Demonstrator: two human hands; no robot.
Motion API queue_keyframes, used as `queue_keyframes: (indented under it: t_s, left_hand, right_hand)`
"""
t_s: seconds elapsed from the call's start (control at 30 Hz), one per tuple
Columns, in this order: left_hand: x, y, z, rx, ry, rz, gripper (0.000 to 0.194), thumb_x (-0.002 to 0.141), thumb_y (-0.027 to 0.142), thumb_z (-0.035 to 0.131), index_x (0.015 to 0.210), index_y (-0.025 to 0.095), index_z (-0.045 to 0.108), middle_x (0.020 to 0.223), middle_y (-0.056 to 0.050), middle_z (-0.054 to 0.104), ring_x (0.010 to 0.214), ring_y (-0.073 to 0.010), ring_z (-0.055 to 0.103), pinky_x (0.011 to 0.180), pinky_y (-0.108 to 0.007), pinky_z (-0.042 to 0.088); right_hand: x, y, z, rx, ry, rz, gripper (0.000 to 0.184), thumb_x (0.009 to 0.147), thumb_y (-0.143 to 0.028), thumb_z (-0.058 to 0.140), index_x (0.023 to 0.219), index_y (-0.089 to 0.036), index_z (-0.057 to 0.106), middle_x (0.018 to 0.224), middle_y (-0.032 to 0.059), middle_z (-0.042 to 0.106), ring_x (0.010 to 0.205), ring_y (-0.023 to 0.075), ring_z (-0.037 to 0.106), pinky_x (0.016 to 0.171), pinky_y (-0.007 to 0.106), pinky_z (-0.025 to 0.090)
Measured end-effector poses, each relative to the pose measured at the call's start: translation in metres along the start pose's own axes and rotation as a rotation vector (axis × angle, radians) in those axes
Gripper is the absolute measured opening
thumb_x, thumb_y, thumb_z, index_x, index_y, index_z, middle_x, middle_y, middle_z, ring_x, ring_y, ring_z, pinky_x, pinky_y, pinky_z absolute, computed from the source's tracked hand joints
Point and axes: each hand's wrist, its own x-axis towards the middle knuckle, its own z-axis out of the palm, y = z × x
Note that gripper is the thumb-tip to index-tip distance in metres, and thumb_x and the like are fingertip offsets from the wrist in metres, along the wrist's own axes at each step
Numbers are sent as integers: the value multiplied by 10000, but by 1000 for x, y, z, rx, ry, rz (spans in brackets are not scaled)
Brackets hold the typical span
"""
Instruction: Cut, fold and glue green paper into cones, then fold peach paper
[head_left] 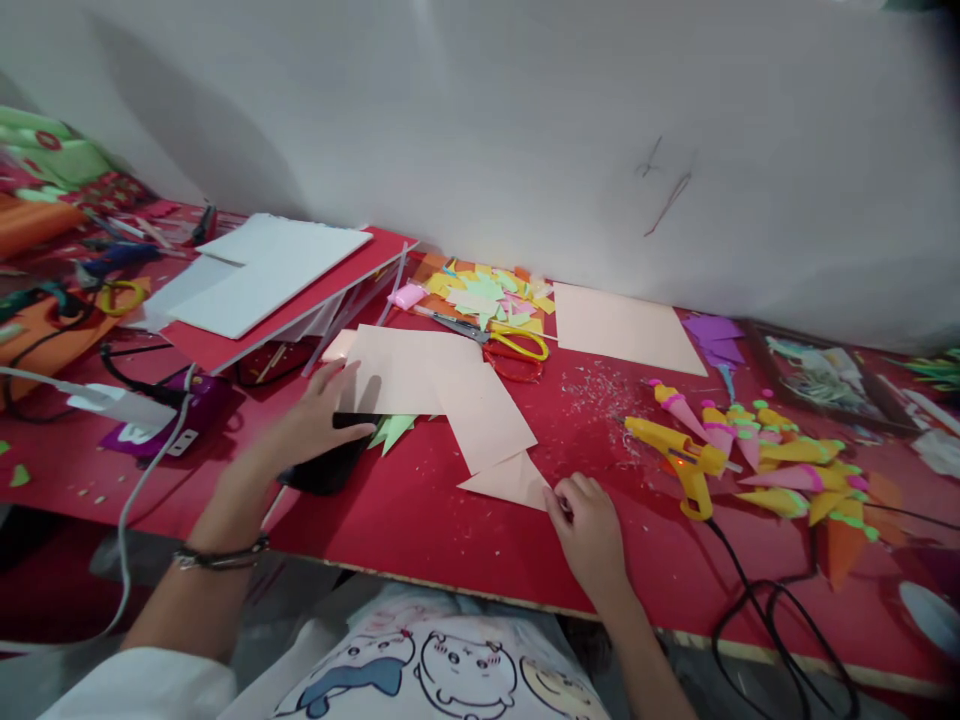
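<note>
My left hand [321, 412], thumb and fingers apart, reaches to the left edge of a peach paper sheet [397, 365]. Below it lies a dark phone-like object [326, 465], partly covered by the hand and paper. A second peach strip [491, 410] slants from the first toward my right. At its lower end is a small pointed peach paper piece [514, 480], whose corner is pinched by the curled fingers of my right hand [589, 535]. Green paper pieces [394, 430] peek out beneath the sheet. Scissors [517, 345] with yellow and red handles rest just behind.
A yellow glue gun [679, 455] with a black cord sits right, beside several small paper cones [795, 470]. Coloured scraps [487, 292] and a larger peach sheet [626, 325] lie by the wall. At left are a red raised board [300, 300] and a purple power strip [202, 405].
</note>
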Motion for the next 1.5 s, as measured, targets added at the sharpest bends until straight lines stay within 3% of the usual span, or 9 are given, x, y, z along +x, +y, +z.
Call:
queue_keyframes:
  t_s: [0.13, 0.23, 0.33, 0.57, 0.93, 1.2, 1.37, 1.5]
  left_hand:
    - [-27, -40, -11, -177, -91, -10, 680, 779, 505, 373, 1336, 207, 122, 1394, -48, 234, 1257, -174, 254, 1017, -302, 246]
    - [-49, -64, -10, 2, -131, -171, 785, 736, 549, 398, 1355, 197, 69, 1426, -68, 136, 1301, -252, 92, 1030, -416, 170]
    - [-58, -72, -5, 96, -204, -160, 744, 750, 526, 381, 1357, 216, 85, 1438, -49, 87, 1307, -259, 7, 1031, -450, 121]
    - [-52, -63, 5, 237, -185, -167, 850, 700, 567, 433, 1361, 175, 72, 1438, -73, 62, 1303, -296, 15, 1028, -466, 77]
    - [-53, -58, 2, 235, -215, -185, 809, 720, 534, 424, 1360, 178, 80, 1440, -53, 40, 1307, -264, -14, 1029, -464, 72]
    - [-51, -58, 0, 233, -234, -178, 838, 712, 565, 415, 1363, 146, 94, 1437, -97, 49, 1303, -291, -17, 1022, -478, 93]
    - [-53, -56, -7, 115, -255, -212, 744, 764, 563, 335, 1364, 184, 111, 1441, -58, 48, 1306, -265, -41, 1026, -484, 83]
    - [-38, -45, -18, -125, -129, -275, 676, 801, 594, 200, 1319, 165, 261, 1393, -62, 256, 1287, -205, 178, 1043, -379, 159]
  right_hand:
    - [0, 0, 0, 16, -2, 3, 279, 847, -303, 399, 589, -196, 395, 640, 5, 463, 638, 142, 418, 607, 262, 288]
    - [1, 0, 0, 20, 4, -6, 279, 845, -302, 399, 587, -196, 396, 632, 3, 458, 636, 142, 419, 610, 262, 291]
    - [1, 1, 0, 18, 11, -16, 278, 844, -297, 399, 585, -198, 387, 627, 2, 451, 632, 143, 415, 608, 264, 292]
    - [0, 2, 1, 24, 50, -34, 281, 840, -291, 403, 575, -200, 382, 619, 1, 442, 609, 138, 405, 581, 261, 288]
    - [0, 2, 2, 27, 23, -20, 284, 844, -301, 401, 580, -197, 382, 623, 2, 445, 616, 139, 401, 589, 262, 284]
    - [0, 1, 1, 26, 35, -26, 286, 843, -301, 404, 577, -198, 388, 617, -1, 443, 615, 138, 400, 589, 262, 285]
    - [0, 2, 1, 28, 53, -38, 284, 841, -292, 403, 574, -199, 387, 610, -3, 441, 605, 135, 399, 586, 263, 283]
    - [1, 2, 1, 34, 50, -36, 285, 841, -297, 407, 575, -198, 389, 610, -3, 442, 609, 135, 398, 586, 262, 283]
